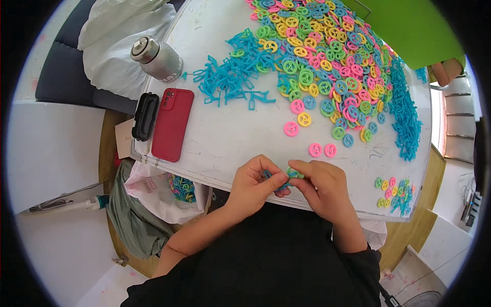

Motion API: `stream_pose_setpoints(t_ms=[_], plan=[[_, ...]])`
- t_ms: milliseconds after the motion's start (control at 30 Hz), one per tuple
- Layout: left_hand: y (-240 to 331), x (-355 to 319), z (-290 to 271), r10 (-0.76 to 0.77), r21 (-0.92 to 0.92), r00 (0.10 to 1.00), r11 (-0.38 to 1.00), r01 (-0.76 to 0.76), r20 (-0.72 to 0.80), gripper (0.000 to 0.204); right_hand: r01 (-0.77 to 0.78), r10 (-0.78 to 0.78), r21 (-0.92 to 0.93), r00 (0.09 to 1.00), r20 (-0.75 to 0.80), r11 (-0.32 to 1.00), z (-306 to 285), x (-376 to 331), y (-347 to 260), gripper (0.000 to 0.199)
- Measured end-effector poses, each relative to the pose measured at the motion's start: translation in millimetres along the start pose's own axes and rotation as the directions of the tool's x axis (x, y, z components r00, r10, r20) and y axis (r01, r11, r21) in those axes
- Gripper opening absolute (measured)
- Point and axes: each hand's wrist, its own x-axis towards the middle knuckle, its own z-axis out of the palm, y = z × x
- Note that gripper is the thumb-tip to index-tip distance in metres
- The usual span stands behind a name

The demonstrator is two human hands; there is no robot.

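My left hand (255,183) pinches a small blue plastic frame (267,174) between thumb and fingers at the table's near edge. Close against it, my right hand (325,187) holds a small green plastic wheel (295,173) in its fingertips, and the two parts meet or nearly meet; the fingers hide the exact contact. Just beyond my hands lie two pink wheels (322,150). Farther back spreads a big heap of pink, yellow, green and blue wheels (332,56). Left of that heap is a tangled pile of blue frames (232,77).
On the white table (215,138), a red phone (173,125), a black case (146,116) and a metal bottle (159,62) stand or lie at left. More blue frames (405,117) and a small group of wheels (393,190) lie at right. An open bag (153,187) holds coloured pieces below.
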Motion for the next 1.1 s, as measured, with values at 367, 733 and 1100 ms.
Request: stream_pose_setpoints(t_ms=[367,733,1100], plan=[[8.6,4.5,-6.4,-0.016,-0.006,0.992,1.000,0.016,-0.122,0.017,-0.186,0.246,0.471,0.967,-0.067,0.862,19.9,-23.5,6.6,0.036],[22.8,3.1,-1.0,0.223,0.489,0.972,0.857,-0.162,-0.070,0.022,-0.221,0.074,-0.630,0.965,-0.251,0.745,-41.0,-0.4,58.9,0.033],[26.9,4.8,4.7,0.150,0.420,0.989,0.898,-0.133,-0.008,0.016,-0.387,0.450,0.565,0.892,0.030,0.729,-13.6,-4.6,4.5,0.014]])
